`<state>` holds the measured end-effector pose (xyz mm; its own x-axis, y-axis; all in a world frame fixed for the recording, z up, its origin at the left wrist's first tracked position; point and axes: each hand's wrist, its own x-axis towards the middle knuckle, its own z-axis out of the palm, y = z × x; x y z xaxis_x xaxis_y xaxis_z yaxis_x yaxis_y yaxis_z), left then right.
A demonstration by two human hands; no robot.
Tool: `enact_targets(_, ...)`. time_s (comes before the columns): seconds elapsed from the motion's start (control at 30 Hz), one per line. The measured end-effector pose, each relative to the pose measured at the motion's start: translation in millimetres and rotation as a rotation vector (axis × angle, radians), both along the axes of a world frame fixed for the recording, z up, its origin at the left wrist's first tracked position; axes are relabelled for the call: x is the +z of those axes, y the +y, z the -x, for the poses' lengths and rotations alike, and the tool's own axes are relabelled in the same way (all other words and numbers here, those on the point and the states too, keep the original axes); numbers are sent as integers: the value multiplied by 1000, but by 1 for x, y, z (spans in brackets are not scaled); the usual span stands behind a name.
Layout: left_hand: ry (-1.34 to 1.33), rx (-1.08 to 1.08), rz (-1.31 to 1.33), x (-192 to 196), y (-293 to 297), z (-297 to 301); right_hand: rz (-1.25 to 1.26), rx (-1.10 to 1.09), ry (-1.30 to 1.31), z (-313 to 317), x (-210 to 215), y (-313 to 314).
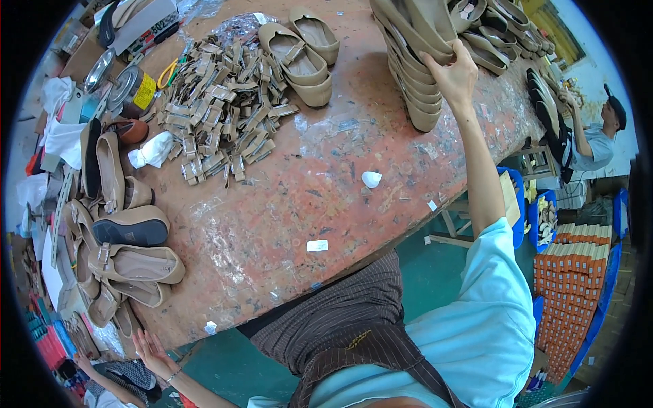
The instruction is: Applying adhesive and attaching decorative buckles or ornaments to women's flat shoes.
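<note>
Two likely mishaps: at the near edge of the table (272, 279), knocking off a tan shoe (126, 319) by a sweep of the left hand (152, 353); farther out on it, toppling the stack of nested tan shoes (412, 85) through a one-sided grip. Loosely spread left fingers, empty, contact with the shoe unclear. Between thumb and fingers of the right hand (454, 76): the stack's upper side, beside more shoes (484, 51).
</note>
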<state>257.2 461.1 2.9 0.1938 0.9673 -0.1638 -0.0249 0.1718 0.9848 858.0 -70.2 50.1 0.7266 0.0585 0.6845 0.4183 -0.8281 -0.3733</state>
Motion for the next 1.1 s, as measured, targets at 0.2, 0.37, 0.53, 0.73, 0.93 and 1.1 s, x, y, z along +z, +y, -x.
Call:
enact_targets(0.2,-5,14,30,-5,-6,-2,182,-184,-13,2,-5,-3)
enact_targets(0.37,244,50,-179,-10,-18,-20,136,6,-68,-15,-41,-30)
enact_targets(0.53,832,228,-775,13,-44,-94,17,138,61,11,-47,28)
enact_targets(0.73,934,158,-826,27,-35,-209,127,-88,-65,-9,-69,-8)
enact_targets(0.93,1057,318,-511,18,-35,-248,18,-85,-4,5,-71,4)
enact_targets(1.1,1040,413,-743,-2,-40,-264,31,-106,46,10,-61,1)
